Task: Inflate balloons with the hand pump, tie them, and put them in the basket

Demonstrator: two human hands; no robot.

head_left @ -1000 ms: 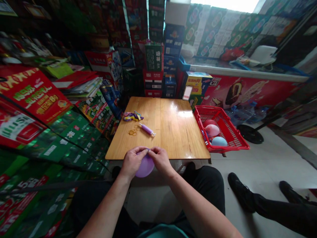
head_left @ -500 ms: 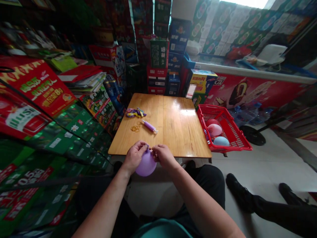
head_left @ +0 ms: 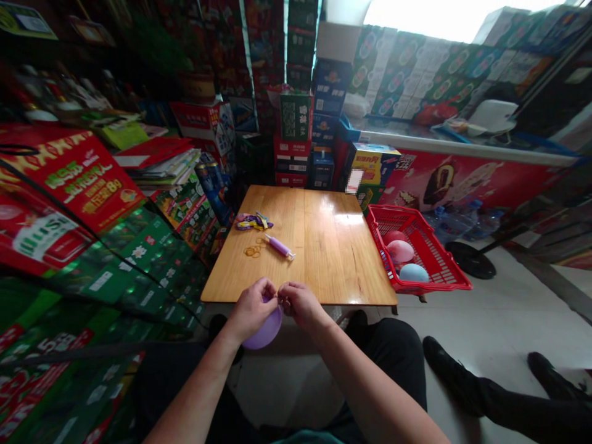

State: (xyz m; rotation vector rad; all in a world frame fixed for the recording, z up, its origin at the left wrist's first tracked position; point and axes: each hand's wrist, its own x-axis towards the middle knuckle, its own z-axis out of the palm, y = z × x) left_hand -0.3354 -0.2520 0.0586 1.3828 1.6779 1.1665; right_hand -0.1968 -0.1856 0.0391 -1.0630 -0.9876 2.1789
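Note:
A blown-up purple balloon (head_left: 264, 330) hangs just off the table's near edge, partly covered by my left hand (head_left: 255, 308). That hand is closed around the balloon's neck. My right hand (head_left: 300, 302) is also closed, its fingertips meeting the left ones at the neck; what it pinches there is too small to make out. Beyond my hands, a purple hand pump (head_left: 279, 248) lies on the wooden table (head_left: 328, 246). Several tan rubber bands (head_left: 253, 250) are to its left. Farther back rests a pile of uninflated balloons (head_left: 254, 221), yellow and purple among them.
Against the table's right side is a red basket (head_left: 444, 262) holding a pale blue balloon (head_left: 413, 273), a pink balloon (head_left: 400, 251) and a red one. Stacked green cartons (head_left: 139, 265) crowd the left. Another person's leg and shoe (head_left: 451, 373) are at lower right.
The balloon has swung left and slightly down under my left hand. My right hand has moved in against the left fingertips. The whole view has shifted a little.

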